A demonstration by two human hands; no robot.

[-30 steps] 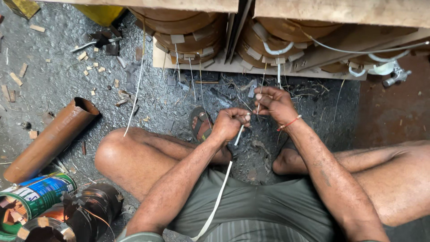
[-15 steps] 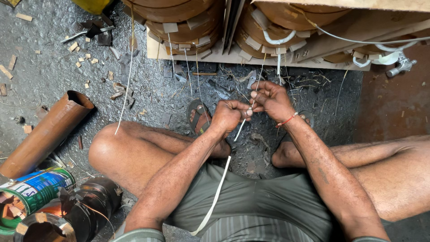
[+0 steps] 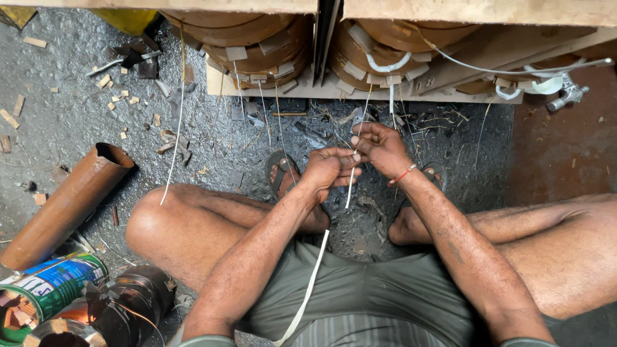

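Observation:
I sit on the floor with my knees apart. My left hand [image 3: 329,168] and my right hand [image 3: 380,146] meet in front of me. Both pinch a thin wire [image 3: 364,109] that runs up to the copper-coloured coils [image 3: 257,45] at the top. A white flat strip [image 3: 308,289] hangs from my left hand down over my lap. A red thread band sits on my right wrist. Several other thin wires hang from the coils toward the floor.
A brown pipe [image 3: 61,205] lies at the left. A printed tin can [image 3: 45,292] and a dark wire spool [image 3: 132,308] stand at the bottom left. Wood chips litter the grey floor [image 3: 71,122]. A metal clamp [image 3: 569,93] lies at the top right. My sandalled foot [image 3: 283,173] rests below the coils.
My hands have stayed together on the wire, with the right hand's fingers shifting a little. The view has moved slightly downward and left.

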